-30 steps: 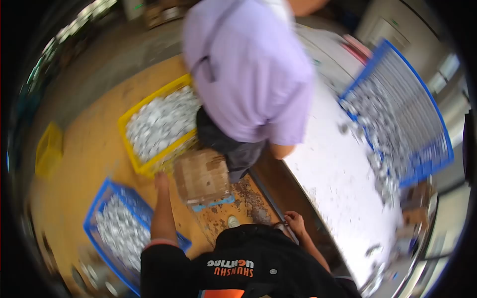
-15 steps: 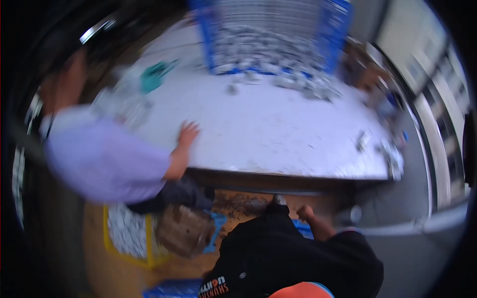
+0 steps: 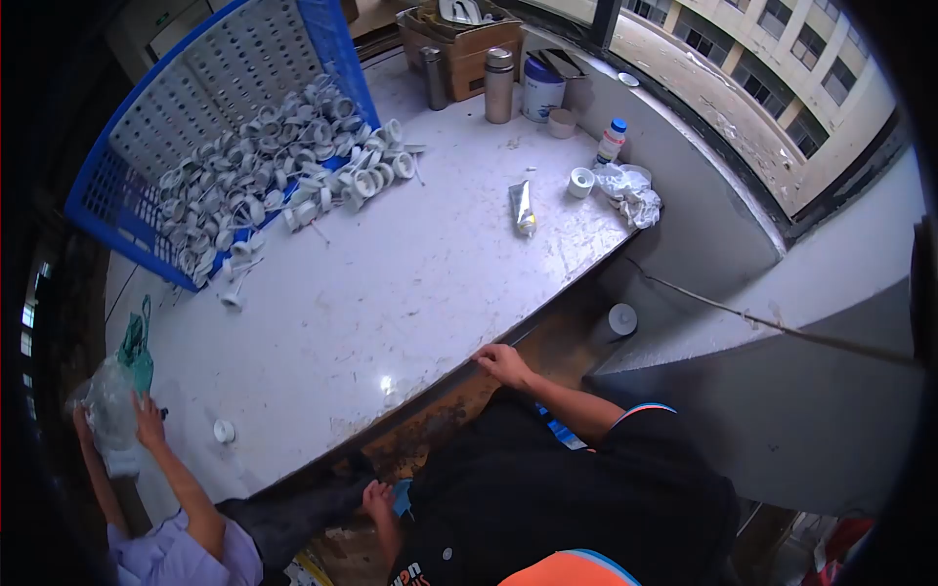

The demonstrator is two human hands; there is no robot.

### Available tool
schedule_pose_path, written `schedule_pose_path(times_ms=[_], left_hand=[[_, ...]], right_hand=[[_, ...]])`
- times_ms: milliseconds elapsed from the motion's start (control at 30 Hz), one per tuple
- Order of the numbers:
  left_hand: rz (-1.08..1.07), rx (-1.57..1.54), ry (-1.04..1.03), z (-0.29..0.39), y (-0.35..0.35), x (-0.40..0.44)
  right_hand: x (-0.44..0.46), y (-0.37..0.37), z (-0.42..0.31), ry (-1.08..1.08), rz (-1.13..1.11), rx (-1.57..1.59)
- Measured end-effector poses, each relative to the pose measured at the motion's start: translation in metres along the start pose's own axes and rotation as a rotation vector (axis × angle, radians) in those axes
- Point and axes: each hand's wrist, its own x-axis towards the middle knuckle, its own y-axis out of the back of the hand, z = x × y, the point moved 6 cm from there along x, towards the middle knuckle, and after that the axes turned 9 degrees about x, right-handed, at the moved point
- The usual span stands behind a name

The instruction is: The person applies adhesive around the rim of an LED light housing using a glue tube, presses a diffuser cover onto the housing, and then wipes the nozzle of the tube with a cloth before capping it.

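Note:
My right hand (image 3: 505, 365) is at the front edge of the white table (image 3: 322, 342), its fingers loosely curled together and nothing visible in them. Lower down, close to my body, my left hand (image 3: 378, 496) has its fingers loosely bent and slightly apart, with no object seen in it. A small light-blue piece (image 3: 402, 496) shows right beside that hand; what it is I cannot make out. On the table a tipped blue-and-white crate (image 3: 125, 256) spills many white round parts with thin stems (image 3: 283, 161). Nearer me lies a crumpled tube (image 3: 523, 208).
A co-worker's hands (image 3: 149, 420) touch a clear plastic bag (image 3: 109, 400) by a green bag (image 3: 137, 352). Along the back stand a cardboard box (image 3: 459, 61), a thermos (image 3: 498, 86) and a blue-lidded bottle (image 3: 612, 142). A cable (image 3: 718, 305) runs across the right wall.
My view has swung to the right, and the crate now appears further left. My right hand is now at the table edge, and my left hand has come into view. The co-worker's hands are at the bag.

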Motion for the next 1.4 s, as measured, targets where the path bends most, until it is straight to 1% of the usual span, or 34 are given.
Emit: schedule_pose_path(times_ms=[67,100,133,167,200,267,300,333,367,433,500,567,600,633,667,733,800,833,867,900,933,967,1000,1033,1067,1100,1167,1200,1233,1267,1300,1333,1367,1400], left_hand=[[-0.170,-0.016,-0.067,0.015,-0.085,0.015],[-0.260,0.105,-0.128,0.029,-0.133,0.006],[-0.341,0.238,-0.178,0.039,-0.166,-0.005],[-0.419,0.323,-0.317,0.043,-0.197,-0.008],[-0.501,0.405,-0.468,0.045,-0.227,-0.003],[-0.486,0.397,-0.474,0.029,-0.253,0.005],[-0.478,0.375,-0.500,0.027,-0.267,0.004],[-0.468,0.377,-0.484,0.029,-0.275,-0.004],[-0.462,0.309,-0.432,0.036,-0.275,-0.011],[-0.451,0.256,-0.366,0.061,-0.276,-0.031],[-0.331,0.621,-0.390,0.109,-0.288,-0.069],[-0.345,0.847,-0.300,0.161,-0.305,-0.100],[-0.373,0.838,-0.319,0.172,-0.316,-0.097],[-0.346,0.683,-0.280,0.180,-0.314,-0.092],[-0.310,0.534,-0.231,0.185,-0.307,-0.091],[-0.251,0.412,-0.238,0.222,-0.328,-0.090],[-0.259,0.426,-0.431,0.253,-0.356,-0.077],[-0.262,0.434,-0.462,0.275,-0.375,-0.079],[-0.299,0.403,-0.500,0.285,-0.389,-0.074],[-0.361,0.362,-0.651,0.302,-0.405,-0.076],[-0.377,0.383,-0.737,0.311,-0.419,-0.073],[-0.430,0.423,-0.703,0.328,-0.429,-0.083],[-0.470,0.445,-0.722,0.345,-0.437,-0.096],[-0.480,0.519,-0.841,0.349,-0.444,-0.096],[-0.515,0.563,-0.841,0.343,-0.455,-0.087],[-0.500,0.554,-0.833,0.346,-0.444,-0.086],[-0.494,0.730,-0.974,0.349,-0.455,-0.106],[-0.468,0.548,-1.030,0.332,-0.451,-0.104],[-0.500,0.565,-0.694,0.321,-0.449,-0.103],[-0.520,0.588,-0.361,0.311,-0.441,-0.105],[-0.548,0.530,-0.490,0.300,-0.438,-0.098],[-0.563,0.465,-0.612,0.286,-0.433,-0.090],[-0.533,0.528,-0.633,0.275,-0.423,-0.087],[-0.494,0.590,-0.652,0.266,-0.417,-0.087]], right_hand=[[0.027,0.054,-0.024,0.092,0.104,0.283],[0.038,0.089,-0.040,0.163,0.182,0.265],[0.048,0.116,-0.051,0.219,0.252,0.259],[0.063,0.145,-0.055,0.246,0.315,0.341],[0.079,0.173,-0.053,0.253,0.378,0.337],[0.110,0.225,-0.036,0.138,0.541,0.433],[0.128,0.247,-0.023,0.111,0.596,0.393],[0.147,0.268,-0.008,0.100,0.633,0.255],[0.164,0.279,-0.005,0.081,0.624,0.260],[0.191,0.294,-0.007,0.135,0.614,0.042],[0.209,0.292,-0.017,0.031,0.548,-0.070],[0.220,0.276,-0.033,-0.069,0.406,-0.217],[0.222,0.271,-0.044,0.000,0.446,-0.306],[0.224,0.262,-0.050,0.058,0.476,-0.390],[0.229,0.258,-0.056,0.049,0.486,-0.394],[0.235,0.241,-0.053,-0.190,0.364,-0.267],[0.238,0.233,-0.038,-0.143,0.349,-0.281],[0.242,0.227,-0.029,-0.135,0.351,-0.220],[0.244,0.218,-0.020,-0.130,0.279,0.050],[0.247,0.208,-0.013,-0.256,0.174,0.163],[0.236,0.200,-0.023,-0.341,-0.008,0.275],[0.215,0.187,-0.047,-0.403,-0.009,0.478],[0.205,0.178,-0.053,-0.447,-0.064,0.576],[0.199,0.168,-0.055,-0.458,-0.078,0.732],[0.194,0.158,-0.058,-0.475,-0.092,0.886],[0.191,0.146,-0.064,-0.481,-0.106,0.874],[0.177,0.142,-0.070,-0.464,-0.193,1.089],[0.172,0.142,-0.067,-0.415,-0.161,1.120],[0.169,0.140,-0.075,-0.396,-0.168,1.116],[0.170,0.146,-0.074,-0.349,-0.096,1.057],[0.170,0.151,-0.085,-0.301,-0.064,0.957],[0.178,0.162,-0.078,-0.275,-0.007,0.828],[0.187,0.172,-0.067,-0.254,0.044,0.692],[0.196,0.182,-0.059,-0.251,0.053,0.688]])
